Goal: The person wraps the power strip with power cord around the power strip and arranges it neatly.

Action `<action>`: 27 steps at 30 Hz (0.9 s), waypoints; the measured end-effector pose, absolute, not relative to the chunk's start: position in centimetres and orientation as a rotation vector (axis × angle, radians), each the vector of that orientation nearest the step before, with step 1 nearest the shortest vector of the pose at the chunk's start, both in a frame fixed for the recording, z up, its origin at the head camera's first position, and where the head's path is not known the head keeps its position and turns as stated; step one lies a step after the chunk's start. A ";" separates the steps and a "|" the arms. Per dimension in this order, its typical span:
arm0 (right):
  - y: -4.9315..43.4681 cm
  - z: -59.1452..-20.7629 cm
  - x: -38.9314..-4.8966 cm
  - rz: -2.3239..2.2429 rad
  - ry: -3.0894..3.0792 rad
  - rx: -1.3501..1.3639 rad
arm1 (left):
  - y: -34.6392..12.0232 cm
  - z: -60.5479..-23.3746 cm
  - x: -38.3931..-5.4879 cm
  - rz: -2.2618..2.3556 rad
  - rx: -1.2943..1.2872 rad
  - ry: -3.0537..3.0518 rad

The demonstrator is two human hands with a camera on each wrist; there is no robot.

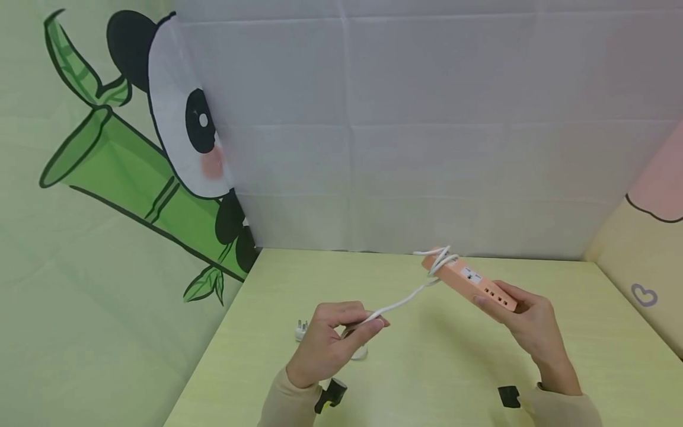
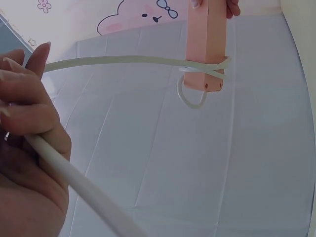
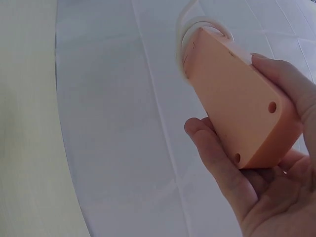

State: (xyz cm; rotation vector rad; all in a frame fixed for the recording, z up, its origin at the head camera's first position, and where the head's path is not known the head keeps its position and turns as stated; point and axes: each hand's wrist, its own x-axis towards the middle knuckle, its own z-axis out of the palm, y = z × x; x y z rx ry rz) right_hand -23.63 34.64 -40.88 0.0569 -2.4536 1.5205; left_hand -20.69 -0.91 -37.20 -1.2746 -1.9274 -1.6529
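An orange power strip is held above the table, tilted, in my right hand. My thumb and fingers grip its near end, as the right wrist view also shows on the strip's underside. White cord wraps around the strip's far end and runs left. My left hand pinches that cord, which stretches between the two hands. In the left wrist view the cord passes through the curled left fingers. A white plug with metal prongs shows just beyond the left hand.
Under the hands lies a pale yellow-green table. A white piece, partly hidden by the left hand, is beneath it. A grey-white cloth hangs behind the table, and a printed panda cloth hangs at the left.
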 end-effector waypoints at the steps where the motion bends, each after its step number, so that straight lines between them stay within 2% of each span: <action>1: 34.6 -40.9 -23.6 1.514 -2.459 0.062 | -0.9 -37.2 -20.7 -1.654 -1.271 -1.921; 27: 33.5 -40.3 -23.3 1.392 -2.650 0.098 | -1.3 -37.1 -20.6 -1.655 -1.231 -1.870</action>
